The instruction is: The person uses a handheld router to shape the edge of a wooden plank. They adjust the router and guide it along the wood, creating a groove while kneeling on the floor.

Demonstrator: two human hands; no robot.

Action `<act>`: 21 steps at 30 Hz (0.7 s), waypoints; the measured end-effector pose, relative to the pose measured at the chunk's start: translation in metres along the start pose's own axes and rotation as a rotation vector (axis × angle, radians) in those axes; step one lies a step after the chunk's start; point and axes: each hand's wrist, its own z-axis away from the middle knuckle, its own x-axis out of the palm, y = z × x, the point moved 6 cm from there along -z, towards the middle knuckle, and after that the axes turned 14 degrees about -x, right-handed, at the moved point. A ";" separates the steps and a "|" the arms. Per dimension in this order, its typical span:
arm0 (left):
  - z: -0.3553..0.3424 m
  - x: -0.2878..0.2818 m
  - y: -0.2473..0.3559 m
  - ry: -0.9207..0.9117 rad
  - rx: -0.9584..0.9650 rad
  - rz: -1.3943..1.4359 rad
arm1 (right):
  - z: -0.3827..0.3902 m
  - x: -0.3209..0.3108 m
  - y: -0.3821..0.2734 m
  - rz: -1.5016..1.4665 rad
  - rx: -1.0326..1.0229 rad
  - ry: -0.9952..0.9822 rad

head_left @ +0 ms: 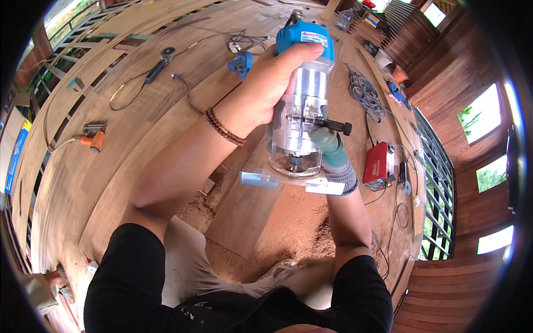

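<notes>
I hold up a trim router [311, 83] with a blue motor cap, a silver body and a clear base. My left hand [280, 72], bare with a beaded bracelet at the wrist, wraps round its upper body, the thumb lying on the blue cap. My right hand [330, 147], in a green and grey glove, is closed at the side of the base, just below the black clamp screw [336, 126]; some of its fingers are hidden behind the router. The collet [296, 161] shows through the clear base.
Sawdust [300, 222] covers boards below me. Leftward lie an angle grinder [159, 67] and an orange nail gun [93, 137]. A blue tool part [240, 65] lies ahead. Rightward are a coiled hose [363, 94] and a red box [379, 164]. Another person's foot [58, 280] shows lower left.
</notes>
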 end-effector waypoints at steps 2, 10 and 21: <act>0.002 0.000 0.000 -0.026 -0.001 0.030 | 0.001 0.000 0.006 -0.071 0.019 0.030; 0.007 -0.004 0.004 0.020 0.020 -0.004 | -0.001 -0.003 0.015 -0.073 0.013 -0.043; 0.012 0.001 0.012 0.050 0.056 0.011 | -0.014 -0.019 0.016 0.328 -0.101 -0.013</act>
